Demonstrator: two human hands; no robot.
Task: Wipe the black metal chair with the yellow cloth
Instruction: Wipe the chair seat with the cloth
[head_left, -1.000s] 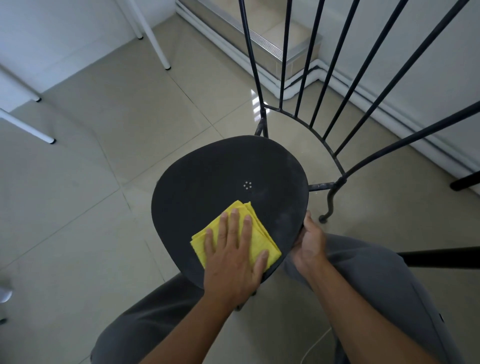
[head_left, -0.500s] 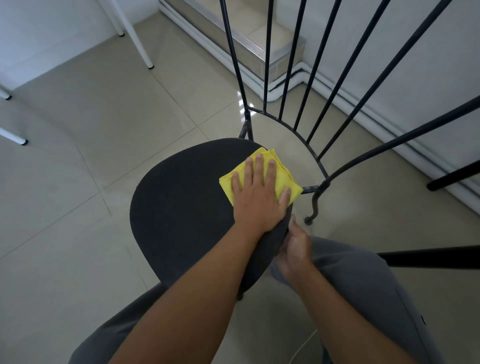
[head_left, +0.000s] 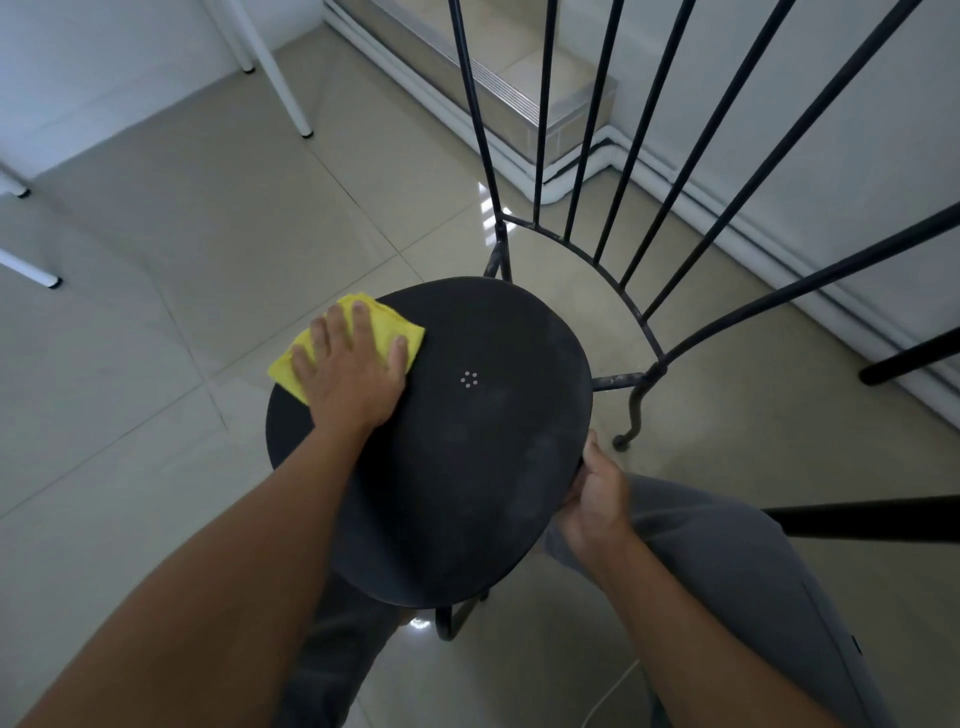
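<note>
A person's left hand (head_left: 353, 371) lies flat, fingers spread, pressing one folded yellow cloth (head_left: 388, 326) onto the far-left edge of the seat (head_left: 467, 467) of a black chair (head_left: 631, 306), the cloth's corner hanging just past the rim. The right hand (head_left: 597, 493) grips the seat's right rim, thumb on top and fingers curled out of sight beneath. A small ring of pale dots (head_left: 469, 379) marks the seat's centre, apart from both hands. Seven thin bars fan up from the curved back rail. Grey trousers (head_left: 727, 571) show below the seat, on a beige tiled floor (head_left: 182, 260). Four white legs (head_left: 283, 88) stand at far left, two more black bars (head_left: 857, 517) at right
</note>
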